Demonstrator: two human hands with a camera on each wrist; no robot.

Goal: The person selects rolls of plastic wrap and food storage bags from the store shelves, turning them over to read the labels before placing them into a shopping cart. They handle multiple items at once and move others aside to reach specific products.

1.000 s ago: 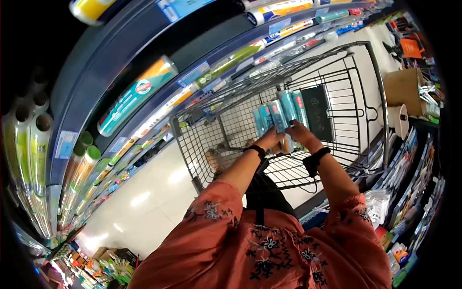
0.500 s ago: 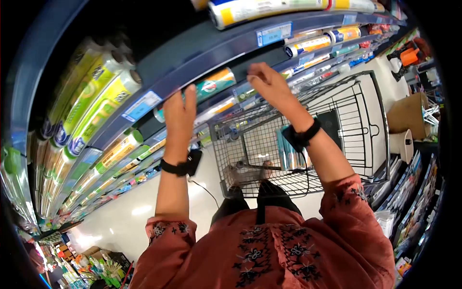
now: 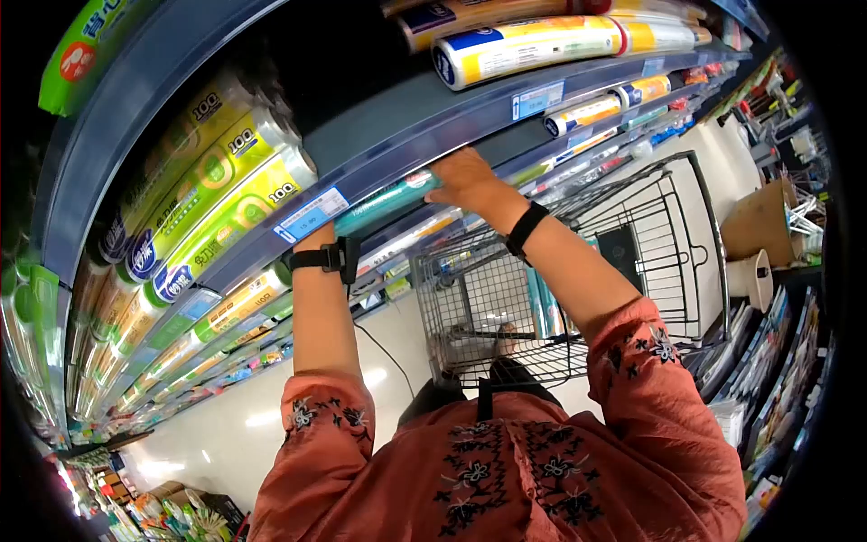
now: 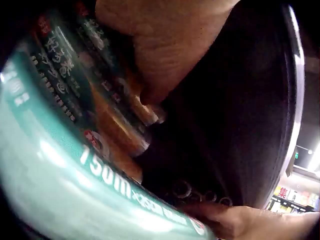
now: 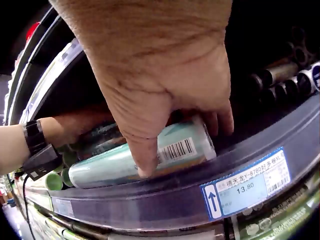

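1. The right hand (image 5: 160,70) pinches one end of a teal roll (image 5: 102,169).
2. The roll lies on a shelf (image 5: 145,212).
3. The left hand (image 4: 172,37) is behind it; I can't tell its grip.

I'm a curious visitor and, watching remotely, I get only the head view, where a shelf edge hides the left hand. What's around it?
Observer: The left wrist view shows more teal-and-orange rolls by the left hand, behind the front teal roll.
Visitor: Is anything printed beside the thumb of the right hand?
Observer: Yes, the right wrist view shows a barcode on the front teal roll, just beside that thumb.
Visitor: Can you read a price there?
Observer: Yes, in that same view the label on the shelf rail reads 13.80.
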